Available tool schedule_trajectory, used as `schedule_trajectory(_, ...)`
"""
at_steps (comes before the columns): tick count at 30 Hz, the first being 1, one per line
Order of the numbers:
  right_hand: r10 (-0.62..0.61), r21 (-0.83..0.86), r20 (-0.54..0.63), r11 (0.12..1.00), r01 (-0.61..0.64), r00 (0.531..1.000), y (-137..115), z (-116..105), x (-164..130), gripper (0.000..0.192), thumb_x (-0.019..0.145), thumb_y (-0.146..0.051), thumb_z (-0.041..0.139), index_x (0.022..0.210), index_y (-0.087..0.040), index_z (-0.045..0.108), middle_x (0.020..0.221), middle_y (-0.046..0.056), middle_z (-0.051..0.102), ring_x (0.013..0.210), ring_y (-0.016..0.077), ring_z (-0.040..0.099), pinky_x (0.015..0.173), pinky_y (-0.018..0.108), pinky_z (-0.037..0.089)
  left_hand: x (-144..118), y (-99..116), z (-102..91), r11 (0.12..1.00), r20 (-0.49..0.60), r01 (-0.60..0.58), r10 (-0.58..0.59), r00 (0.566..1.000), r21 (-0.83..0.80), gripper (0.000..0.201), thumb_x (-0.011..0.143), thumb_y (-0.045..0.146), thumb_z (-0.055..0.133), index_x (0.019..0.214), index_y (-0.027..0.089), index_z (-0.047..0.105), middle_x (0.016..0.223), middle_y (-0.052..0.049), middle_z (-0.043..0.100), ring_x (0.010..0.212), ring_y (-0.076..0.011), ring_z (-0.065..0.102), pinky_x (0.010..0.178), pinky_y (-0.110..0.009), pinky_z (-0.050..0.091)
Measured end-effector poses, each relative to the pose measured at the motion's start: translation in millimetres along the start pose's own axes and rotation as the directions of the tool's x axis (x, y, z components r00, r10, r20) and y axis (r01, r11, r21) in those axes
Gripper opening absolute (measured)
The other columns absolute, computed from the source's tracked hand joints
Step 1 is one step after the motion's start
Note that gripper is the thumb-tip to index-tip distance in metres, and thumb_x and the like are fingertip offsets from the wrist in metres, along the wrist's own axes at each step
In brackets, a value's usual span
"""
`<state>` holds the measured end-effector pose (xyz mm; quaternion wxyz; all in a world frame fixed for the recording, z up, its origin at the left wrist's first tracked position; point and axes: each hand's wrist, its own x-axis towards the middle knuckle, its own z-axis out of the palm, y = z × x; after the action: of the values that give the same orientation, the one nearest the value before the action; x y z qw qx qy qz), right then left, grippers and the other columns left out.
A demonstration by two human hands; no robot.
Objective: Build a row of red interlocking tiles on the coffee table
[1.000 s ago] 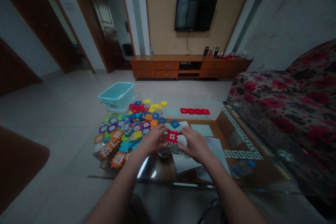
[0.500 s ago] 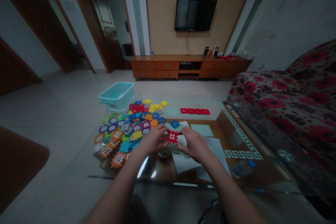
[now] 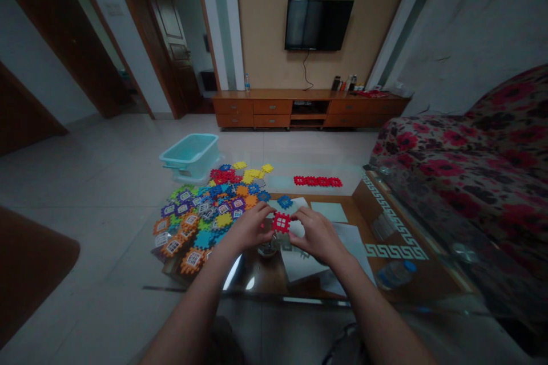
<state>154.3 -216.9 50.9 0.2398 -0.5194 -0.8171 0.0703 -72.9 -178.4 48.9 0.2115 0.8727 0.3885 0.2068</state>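
Observation:
A red square building tile [image 3: 281, 222] with a window-like grid in its middle is held up above the glass table [image 3: 265, 288]. My left hand [image 3: 252, 225] pinches its left edge, and my right hand [image 3: 315, 232] grips the right edge. Just beyond my hands lies a blue tile [image 3: 285, 202]. A row of joined red tiles [image 3: 317, 181] rests farther back on the glass. To the left spreads a heap of mixed tiles, among them orange tiles [image 3: 192, 260], yellow tiles [image 3: 253, 174] and purple tiles [image 3: 238, 205].
A light-blue plastic tub [image 3: 190, 157] stands behind the heap. White papers [image 3: 299, 262] and a blue-capped water bottle [image 3: 396, 275] show under or on the glass; I cannot tell which. A flowered sofa [image 3: 462, 148] flanks the right side, and a low wooden cabinet [image 3: 312, 108] lines the far wall.
The red tile between my hands has tilted very slightly. Otherwise my hands and everything on the table stay where they were.

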Motion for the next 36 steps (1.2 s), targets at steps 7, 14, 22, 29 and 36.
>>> schedule_trajectory(7,0.082,0.007,-0.063,0.997,-0.082,0.995,28.4,7.9,1.7,0.023,0.075,-0.028,0.070,0.096,-0.019,0.066,0.095,0.005,0.068,0.081,0.0194,0.062,0.073,0.030,0.046,-2.5,-3.7,2.0,0.998,0.012,0.068,-0.068,0.998,0.009,0.073,0.075,0.026,0.070,0.142,0.024,0.039,0.135,-0.010,0.051,0.103,-0.0228,0.062,0.089,-0.037,0.051)
schedule_trajectory(14,0.484,0.024,-0.159,0.873,-0.486,0.861,89.3,18.2,9.9,0.026,0.071,-0.035,0.070,0.088,-0.015,0.073,0.086,0.007,0.074,0.075,0.0201,0.067,0.074,0.027,0.048,-5.7,-7.3,0.5,0.997,0.030,0.077,-0.078,0.997,0.017,0.069,0.077,0.030,0.069,0.140,0.025,0.042,0.134,-0.010,0.052,0.107,-0.0243,0.062,0.092,-0.038,0.050)
schedule_trajectory(22,0.732,-0.045,-0.266,0.640,-0.767,0.627,143.7,11.6,7.3,0.037,0.076,-0.040,0.067,0.095,-0.010,0.075,0.094,0.017,0.076,0.090,0.0287,0.070,0.081,0.031,0.049,-4.5,-4.1,-0.2,0.993,0.067,0.112,-0.113,0.991,0.026,0.067,0.076,0.033,0.070,0.138,0.023,0.045,0.144,-0.013,0.046,0.119,-0.0268,0.058,0.099,-0.039,0.048)
schedule_trajectory(29,0.802,-0.098,-0.314,0.505,-0.858,0.508,172.5,17.4,-4.1,0.043,0.078,-0.044,0.064,0.096,-0.007,0.076,0.092,0.023,0.073,0.091,0.0334,0.071,0.078,0.035,0.051,-0.3,-7.6,4.8,0.991,0.089,0.120,-0.125,0.988,0.049,0.066,0.075,0.034,0.069,0.136,0.023,0.048,0.141,-0.012,0.049,0.119,-0.0267,0.057,0.101,-0.039,0.046)
schedule_trajectory(36,0.807,-0.107,-0.343,0.476,-0.873,0.482,188.9,23.5,3.8,0.045,0.078,-0.045,0.063,0.095,-0.006,0.076,0.095,0.025,0.072,0.092,0.0351,0.070,0.078,0.037,0.053,-1.5,-13.7,7.6,0.989,0.106,0.124,-0.132,0.986,0.083,0.059,0.078,0.035,0.064,0.133,0.023,0.049,0.137,-0.011,0.050,0.109,-0.0244,0.061,0.093,-0.035,0.050)
